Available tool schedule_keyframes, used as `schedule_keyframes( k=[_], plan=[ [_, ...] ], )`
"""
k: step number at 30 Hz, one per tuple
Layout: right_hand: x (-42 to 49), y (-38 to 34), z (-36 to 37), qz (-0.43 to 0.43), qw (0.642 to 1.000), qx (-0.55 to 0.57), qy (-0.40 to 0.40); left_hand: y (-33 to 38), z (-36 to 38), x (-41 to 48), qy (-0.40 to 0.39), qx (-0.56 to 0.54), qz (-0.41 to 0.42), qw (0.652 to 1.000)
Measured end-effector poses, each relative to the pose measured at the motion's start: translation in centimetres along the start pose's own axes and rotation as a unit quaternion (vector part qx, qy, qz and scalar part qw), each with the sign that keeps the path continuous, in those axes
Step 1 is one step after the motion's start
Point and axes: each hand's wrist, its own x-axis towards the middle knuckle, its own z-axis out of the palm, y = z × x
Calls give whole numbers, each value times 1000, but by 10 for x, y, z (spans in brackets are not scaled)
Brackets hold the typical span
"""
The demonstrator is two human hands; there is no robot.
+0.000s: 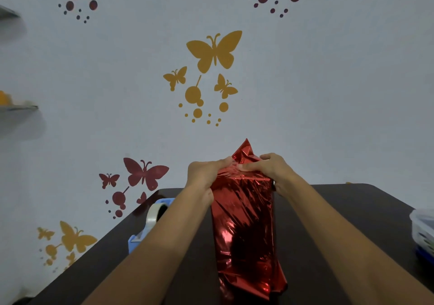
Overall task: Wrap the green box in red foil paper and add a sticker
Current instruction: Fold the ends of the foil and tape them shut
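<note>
Head camera: the red foil paper (244, 229) sheathes a long block lying on the dark table (340, 210). Its long axis runs straight away from the person, near end toward the camera and far end toward the wall. No green shows, so the green box is presumably inside, fully covered. At the near end the foil hangs loose and crumpled. At the far end it is bunched into a peak (246, 148) that rises above both hands.

The left hand (205, 175) and right hand (272, 168) meet at that far end, one on each side. The fingers (264, 157) of both curl round the gathered foil and pinch it, the thumbs pressing inward where they meet. Both hands are equally close to the work.

The next fold likely depends on that peak. It stands above and just beyond the fingers, so it would have to come down against the far face.

A blue tape dispenser (150, 224) sits on the table to the left, near the left forearm. A pale container (422, 229) sits at the right edge, well apart.
</note>
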Motion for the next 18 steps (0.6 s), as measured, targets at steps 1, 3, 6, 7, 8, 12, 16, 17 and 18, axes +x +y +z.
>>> schedule_keyframes(
  k=[1,3,6,7,8,12,16,17,18],
  plan=[
    [-1,0,0,1,1000,0,0,-2,-1,3,1,-4,2,1000],
    [-1,0,0,-1,1000,0,1,-7,-1,8,7,0,11,1000],
    [0,0,0,-2,1000,-5,3,-13,1,14,19,17,38,999],
    [0,0,-1,-2,1000,-3,1,-14,1,15,16,22,43,999],
    [1,0,-1,-1,1000,-3,0,-15,1,16,12,25,49,998],
    [-1,-1,-1,-1,1000,-16,-7,-19,0,24,35,100,106,989],
    [-1,-3,0,-4,1000,-16,-11,-20,-1,25,59,196,177,963],
    [-2,-3,0,-4,1000,-17,-12,-21,-2,26,49,195,177,963],
    [-2,-3,0,-5,1000,-18,-14,-22,-2,28,35,193,174,965]
  ],
)
